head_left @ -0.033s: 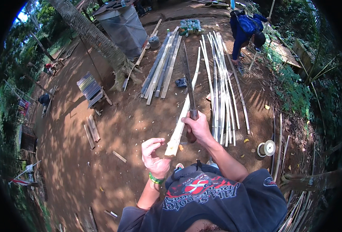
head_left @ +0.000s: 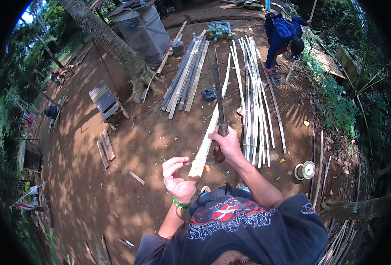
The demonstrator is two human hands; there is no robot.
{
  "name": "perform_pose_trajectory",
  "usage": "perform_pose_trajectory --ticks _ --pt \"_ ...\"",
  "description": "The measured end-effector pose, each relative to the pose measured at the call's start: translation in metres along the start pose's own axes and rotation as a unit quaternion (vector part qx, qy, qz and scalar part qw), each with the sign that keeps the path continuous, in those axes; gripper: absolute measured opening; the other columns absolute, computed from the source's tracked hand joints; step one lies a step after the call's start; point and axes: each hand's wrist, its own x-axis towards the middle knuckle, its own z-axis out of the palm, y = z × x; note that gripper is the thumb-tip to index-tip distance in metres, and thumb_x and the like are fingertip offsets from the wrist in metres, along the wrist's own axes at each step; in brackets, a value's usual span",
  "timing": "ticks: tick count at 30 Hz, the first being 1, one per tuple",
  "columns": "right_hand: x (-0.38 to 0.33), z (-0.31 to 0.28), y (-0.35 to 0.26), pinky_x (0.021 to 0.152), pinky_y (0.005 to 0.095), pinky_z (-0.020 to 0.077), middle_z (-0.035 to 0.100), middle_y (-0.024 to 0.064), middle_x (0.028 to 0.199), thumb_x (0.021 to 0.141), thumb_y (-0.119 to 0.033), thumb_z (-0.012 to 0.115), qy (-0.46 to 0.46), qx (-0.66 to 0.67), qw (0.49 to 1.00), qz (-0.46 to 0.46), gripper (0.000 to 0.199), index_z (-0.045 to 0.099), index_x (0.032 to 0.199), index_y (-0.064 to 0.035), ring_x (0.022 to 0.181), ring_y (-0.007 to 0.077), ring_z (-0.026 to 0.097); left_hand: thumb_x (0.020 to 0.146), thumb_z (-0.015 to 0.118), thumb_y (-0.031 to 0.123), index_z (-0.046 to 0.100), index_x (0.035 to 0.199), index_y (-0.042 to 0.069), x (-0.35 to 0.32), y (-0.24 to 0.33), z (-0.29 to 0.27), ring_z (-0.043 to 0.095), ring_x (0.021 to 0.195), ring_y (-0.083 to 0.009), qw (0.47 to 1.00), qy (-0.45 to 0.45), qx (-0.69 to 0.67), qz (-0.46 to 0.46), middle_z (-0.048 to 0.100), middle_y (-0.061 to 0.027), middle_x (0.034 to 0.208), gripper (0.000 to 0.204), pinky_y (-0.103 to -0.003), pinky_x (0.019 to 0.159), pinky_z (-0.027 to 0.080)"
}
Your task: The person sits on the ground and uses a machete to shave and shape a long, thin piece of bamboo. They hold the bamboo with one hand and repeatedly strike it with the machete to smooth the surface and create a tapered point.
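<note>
My right hand is wrapped round the dark handle of a machete, its long blade pointing away from me. Just left of the blade, a pale split bamboo strip runs from close to my body out toward the far ground. My left hand, with a green band on the wrist, is beside the strip's near end. Its fingers are loosely bent with gaps between them, and nothing shows in them. Whether the base of that hand touches the strip, I cannot tell.
Long bamboo strips lie ahead on the right, with wider bamboo slats further left. A white spool stands at the right. Another person bends down at the far right. A tree trunk rises at the far left.
The machete's tip has swung slightly to the right. Both hands keep nearly the same pose, and the bamboo strip is in almost the same place.
</note>
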Motion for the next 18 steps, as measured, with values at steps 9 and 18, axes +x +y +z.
perform_pose_trajectory --ticks 9,18 --pt "0.005 0.012 0.0 0.044 0.0226 0.0369 0.057 0.003 0.062 0.093 -0.023 0.066 0.0 -0.048 0.999 -0.021 0.024 0.056 0.082 -0.003 0.046 0.0072 0.049 0.08 0.081 0.016 0.063 0.096 0.001 0.015 -0.002 -0.012 0.066 0.086 -0.0292 0.986 -0.021 0.105 0.13 0.063 -0.0134 0.095 0.028 -0.037 0.074 0.056" --pt "-0.103 -0.017 -0.03 0.045 0.0238 0.0365 0.051 0.0013 0.058 0.101 -0.058 0.04 -0.165 -0.018 0.986 -0.028 0.057 0.053 0.104 -0.0026 0.047 0.0074 0.046 0.063 0.088 0.005 0.07 0.094 0.004 0.056 0.005 -0.015 0.069 0.079 -0.0269 0.977 -0.115 0.072 0.166 0.068 -0.0087 0.088 0.036 -0.034 0.067 0.058"
